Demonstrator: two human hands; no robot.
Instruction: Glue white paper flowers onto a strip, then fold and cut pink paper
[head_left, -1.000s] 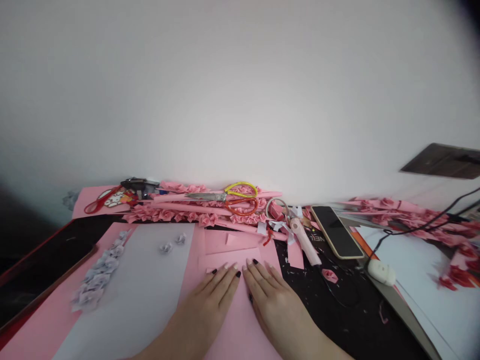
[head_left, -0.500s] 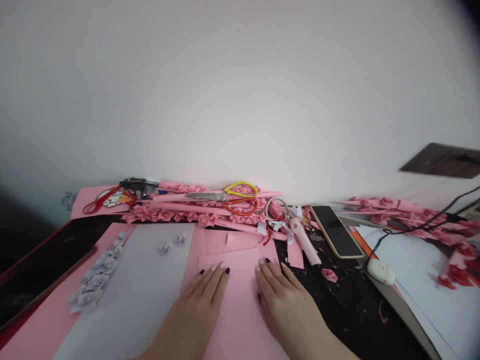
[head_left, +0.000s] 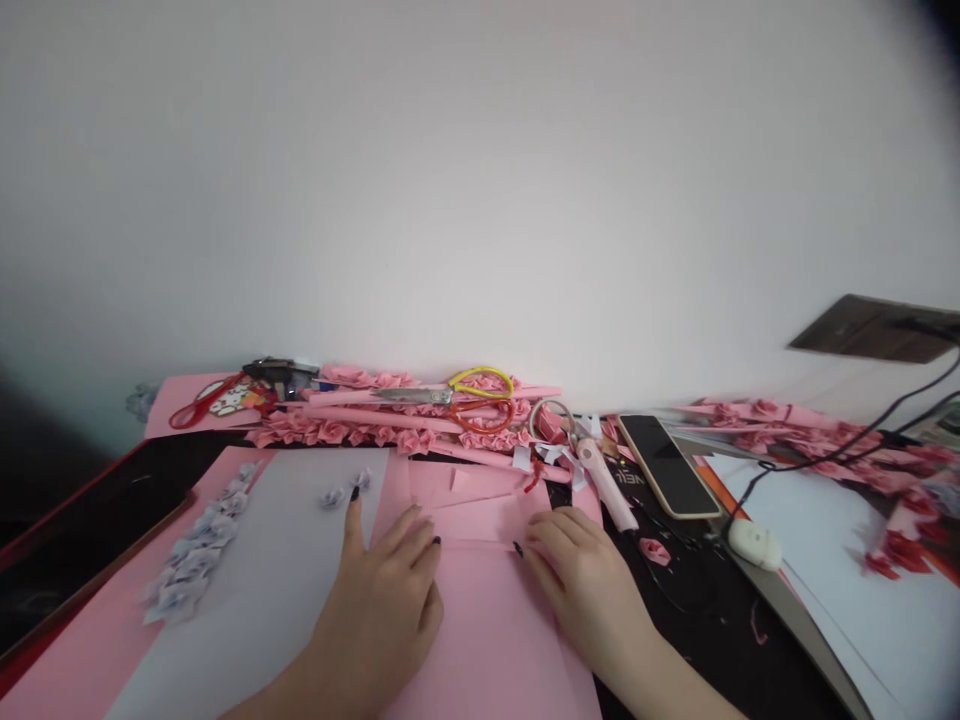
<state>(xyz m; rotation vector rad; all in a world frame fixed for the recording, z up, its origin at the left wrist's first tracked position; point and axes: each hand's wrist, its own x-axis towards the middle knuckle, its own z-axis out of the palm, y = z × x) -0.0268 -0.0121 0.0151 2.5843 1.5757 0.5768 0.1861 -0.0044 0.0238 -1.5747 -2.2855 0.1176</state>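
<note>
Pink paper (head_left: 495, 630), far edge's long axis left-to-right between the hands (head_left: 589, 580).

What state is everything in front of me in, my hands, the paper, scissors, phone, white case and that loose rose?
Pink paper: spread out, a narrow band crossing it between the hands
Left hand: palm down, fingers spread
Right hand: fingers bent, at the paper
Scissors: lying flat, blades apparently closed
Phone: face up, screen dark
White case: appears closed
Pink rose: folded, loose
</note>
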